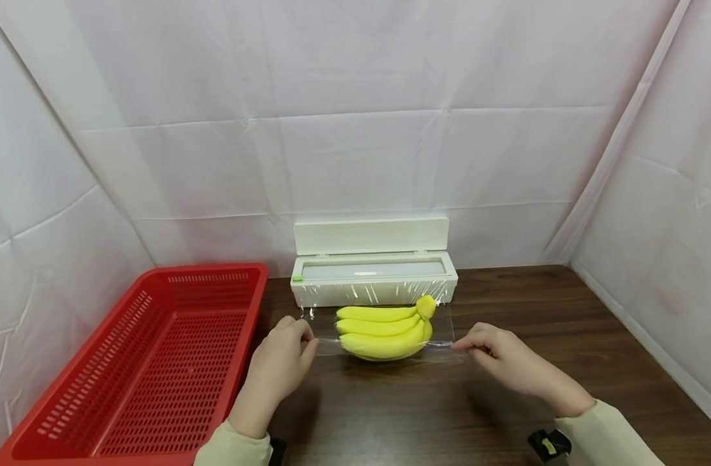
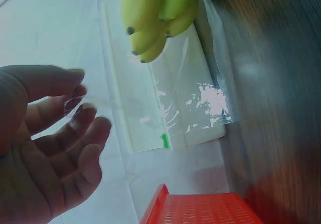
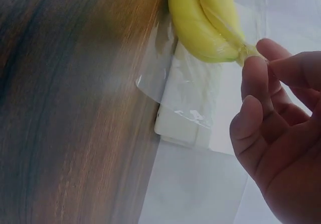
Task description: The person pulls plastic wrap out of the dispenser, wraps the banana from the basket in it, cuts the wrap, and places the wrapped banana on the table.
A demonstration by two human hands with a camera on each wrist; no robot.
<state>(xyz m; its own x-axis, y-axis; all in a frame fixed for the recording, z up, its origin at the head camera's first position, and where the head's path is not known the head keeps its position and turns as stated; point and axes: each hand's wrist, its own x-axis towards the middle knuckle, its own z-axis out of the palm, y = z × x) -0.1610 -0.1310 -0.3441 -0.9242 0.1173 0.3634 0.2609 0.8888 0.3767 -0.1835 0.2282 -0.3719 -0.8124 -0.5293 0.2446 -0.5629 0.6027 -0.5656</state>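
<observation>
Fingers (image 1: 303,331) of the left hand (image 1: 281,359) and right hand (image 1: 503,357) pinch the clear film (image 1: 441,343), spread in front of the white dispenser (image 1: 374,285). Bananas (image 1: 384,329) lie directly before the dispenser. Judgement: wrapping underway; next move calls for even tension, both grips level.

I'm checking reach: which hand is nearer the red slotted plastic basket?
Left. The left hand is close beside the basket; the right hand is farther off, beyond the yellow banana bunch.
</observation>
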